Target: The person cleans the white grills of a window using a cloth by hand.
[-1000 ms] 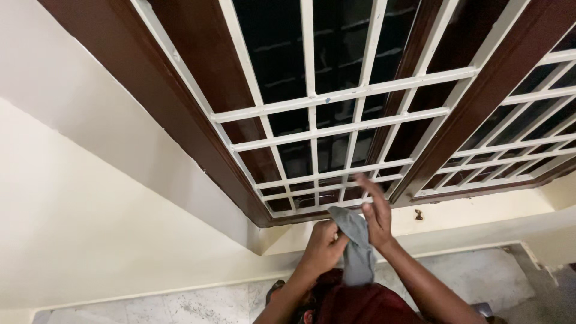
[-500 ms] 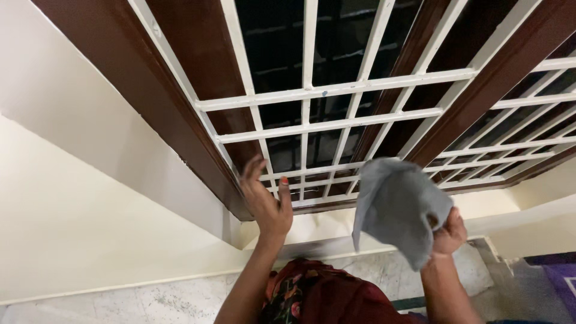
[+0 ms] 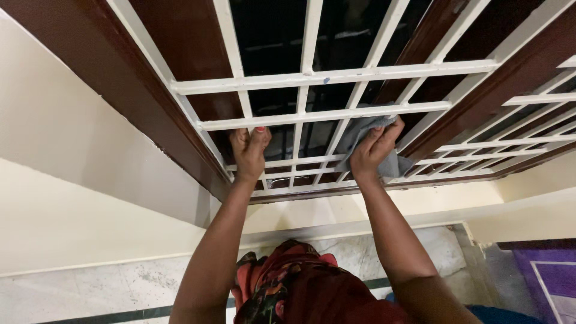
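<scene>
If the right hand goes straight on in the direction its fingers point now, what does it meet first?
Probably the white horizontal bar of the window grille, just beyond the fingertips. The right hand presses a grey cloth on the grille, fingers pointing up along it. Depth is unclear.

I see bare forearms, no sleeves; left hand (image 3: 248, 151) w/ red-painted thumbnail; right hand (image 3: 372, 151) plain; dark red floral-print garment (image 3: 300, 294) below.

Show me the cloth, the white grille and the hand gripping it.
Cloth (image 3: 360, 135), head view, upper fold above the right hand.
Grille (image 3: 324, 76), head view, top crossbar.
Left hand (image 3: 249, 155), head view, back of the hand.
</scene>
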